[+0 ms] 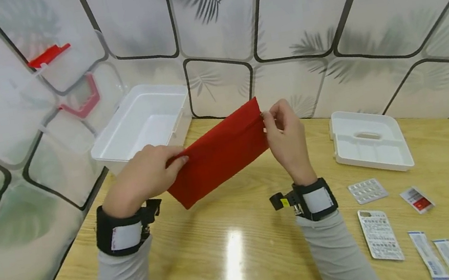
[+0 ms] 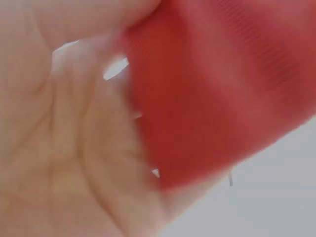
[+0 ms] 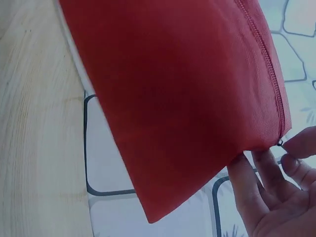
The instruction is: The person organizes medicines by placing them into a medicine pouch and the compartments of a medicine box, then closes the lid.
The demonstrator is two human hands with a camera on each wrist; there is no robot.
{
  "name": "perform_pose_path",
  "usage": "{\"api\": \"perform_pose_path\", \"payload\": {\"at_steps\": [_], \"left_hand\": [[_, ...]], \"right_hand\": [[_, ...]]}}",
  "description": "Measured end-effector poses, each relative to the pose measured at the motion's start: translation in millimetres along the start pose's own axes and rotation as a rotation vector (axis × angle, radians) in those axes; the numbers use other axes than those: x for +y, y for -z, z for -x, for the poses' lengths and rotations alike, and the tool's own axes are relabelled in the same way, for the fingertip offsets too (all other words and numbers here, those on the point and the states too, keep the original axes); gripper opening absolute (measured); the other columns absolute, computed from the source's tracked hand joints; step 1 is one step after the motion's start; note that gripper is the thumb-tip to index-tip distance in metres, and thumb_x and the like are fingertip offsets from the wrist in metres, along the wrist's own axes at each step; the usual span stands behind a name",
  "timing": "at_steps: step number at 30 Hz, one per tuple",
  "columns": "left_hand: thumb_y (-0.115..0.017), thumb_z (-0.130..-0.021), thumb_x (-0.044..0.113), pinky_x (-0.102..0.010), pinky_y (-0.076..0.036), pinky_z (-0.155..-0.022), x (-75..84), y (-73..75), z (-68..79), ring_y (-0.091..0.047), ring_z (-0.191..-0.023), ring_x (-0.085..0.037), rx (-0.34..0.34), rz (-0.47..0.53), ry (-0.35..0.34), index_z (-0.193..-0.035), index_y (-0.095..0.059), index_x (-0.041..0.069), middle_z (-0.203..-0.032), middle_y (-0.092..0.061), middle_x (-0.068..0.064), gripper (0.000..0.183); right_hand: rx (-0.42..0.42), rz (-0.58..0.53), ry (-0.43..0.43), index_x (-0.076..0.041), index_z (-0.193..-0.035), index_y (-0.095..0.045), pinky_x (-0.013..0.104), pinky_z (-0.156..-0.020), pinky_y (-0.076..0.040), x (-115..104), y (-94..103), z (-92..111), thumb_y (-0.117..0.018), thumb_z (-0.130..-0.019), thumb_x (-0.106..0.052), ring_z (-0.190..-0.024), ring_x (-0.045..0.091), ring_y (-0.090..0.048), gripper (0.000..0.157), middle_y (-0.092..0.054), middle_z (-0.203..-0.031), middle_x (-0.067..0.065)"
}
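The pouch [image 1: 222, 152] is above the desk [image 1: 199, 258]: the left hand [image 1: 146, 174] pinches one end with its fingers, probably to steady it; the right hand's [image 1: 287, 134] fingers pinch the pull [image 3: 280, 142] opposite, likely keeping the zip [image 3: 270, 64] taut.

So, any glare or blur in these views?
In the head view, a white glare streak lies on the table; in the left wrist view, the left hand and pouch are blurred; in the right wrist view, the zip looks fairly crisp.
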State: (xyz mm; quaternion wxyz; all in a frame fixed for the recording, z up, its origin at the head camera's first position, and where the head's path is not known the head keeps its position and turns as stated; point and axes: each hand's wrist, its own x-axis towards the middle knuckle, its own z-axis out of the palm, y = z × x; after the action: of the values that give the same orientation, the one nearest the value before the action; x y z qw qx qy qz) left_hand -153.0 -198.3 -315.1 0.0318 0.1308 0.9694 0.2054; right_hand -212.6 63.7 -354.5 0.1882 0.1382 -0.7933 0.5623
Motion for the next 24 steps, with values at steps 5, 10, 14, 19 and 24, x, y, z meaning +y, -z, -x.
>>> {"api": "perform_pose_path", "payload": {"at_steps": [5,10,14,19,24], "left_hand": [[-0.052,-0.099,0.026,-0.037,-0.043,-0.057,-16.5,18.1,7.3,-0.052,-0.063,-0.021,0.376,-0.018,-0.037,-0.099,-0.071,0.013,-0.074,-0.064,-0.006,0.023],[-0.051,-0.099,0.032,-0.032,-0.045,-0.060,-36.6,32.0,15.4,-0.057,-0.071,-0.022,0.779,0.151,0.047,-0.112,-0.072,0.009,-0.086,-0.069,-0.012,0.033],[-0.051,-0.099,0.034,-0.021,-0.042,-0.068,-55.6,32.8,10.5,-0.057,-0.084,-0.017,0.991,0.293,0.130,-0.117,-0.071,0.010,-0.099,-0.070,-0.010,0.036],[-0.050,-0.099,0.035,-0.034,-0.053,-0.088,-73.4,25.6,0.5,-0.061,-0.095,-0.017,1.048,0.313,0.174,-0.122,-0.070,0.014,-0.111,-0.071,-0.006,0.036],[-0.048,-0.100,0.036,-0.046,-0.053,-0.091,-85.4,20.3,0.3,-0.061,-0.099,-0.020,1.020,0.334,0.233,-0.127,-0.067,0.018,-0.117,-0.069,-0.007,0.038]], "right_hand": [[-0.046,-0.066,-0.004,0.009,-0.104,-0.054,0.046,-0.078,-0.058,-16.0,-1.1,1.0,-0.052,-0.100,-0.013,-0.097,0.025,-0.064,0.022,-0.063,-0.109,0.021],[-0.126,-0.021,-0.036,0.001,-0.119,-0.051,0.043,-0.081,-0.056,5.2,-5.8,-3.1,-0.049,-0.102,-0.024,-0.099,0.020,-0.062,0.031,-0.058,-0.118,0.017],[-0.174,-0.008,-0.044,-0.002,-0.123,-0.049,0.042,-0.079,-0.056,16.3,-6.5,-3.8,-0.048,-0.102,-0.029,-0.096,0.018,-0.062,0.034,-0.057,-0.119,0.014],[-0.223,-0.008,-0.024,-0.004,-0.123,-0.049,0.043,-0.078,-0.056,17.3,-9.2,-2.9,-0.048,-0.101,-0.030,-0.093,0.017,-0.062,0.034,-0.057,-0.118,0.013],[-0.297,0.003,-0.046,-0.006,-0.124,-0.050,0.044,-0.079,-0.056,18.4,-15.6,1.5,-0.048,-0.101,-0.032,-0.093,0.016,-0.062,0.034,-0.059,-0.117,0.013]]}}
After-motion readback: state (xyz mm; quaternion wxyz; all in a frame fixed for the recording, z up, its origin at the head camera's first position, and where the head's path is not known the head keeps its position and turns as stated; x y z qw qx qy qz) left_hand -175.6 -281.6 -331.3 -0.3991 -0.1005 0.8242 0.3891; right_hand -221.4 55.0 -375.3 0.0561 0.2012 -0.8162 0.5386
